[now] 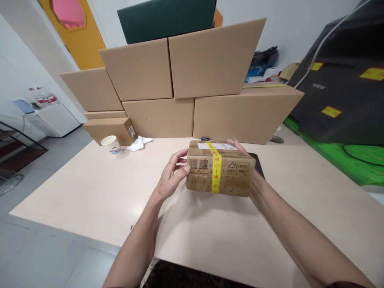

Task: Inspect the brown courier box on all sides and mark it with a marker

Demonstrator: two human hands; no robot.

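Observation:
Between my two hands is a small brown cardboard box [232, 176], with yellow tape running over its top and front and a white label on top. My left hand [175, 173] grips its left side, thumb at the front edge. My right hand [237, 145] is mostly hidden behind the box's right side; only some fingertips show past the far top edge. A shadow lies below the box on the pale table [192, 228]. Part of a dark flat object [257, 163] shows behind its right side, too covered to name.
Large cardboard boxes [147, 72] are stacked along the table's back, a dark green box [168, 20] on top. At the back left stand a paper cup [111, 145], a crumpled tissue [139, 143] and a smaller carton [109, 130]. A tape roll [276, 139] lies at the back right.

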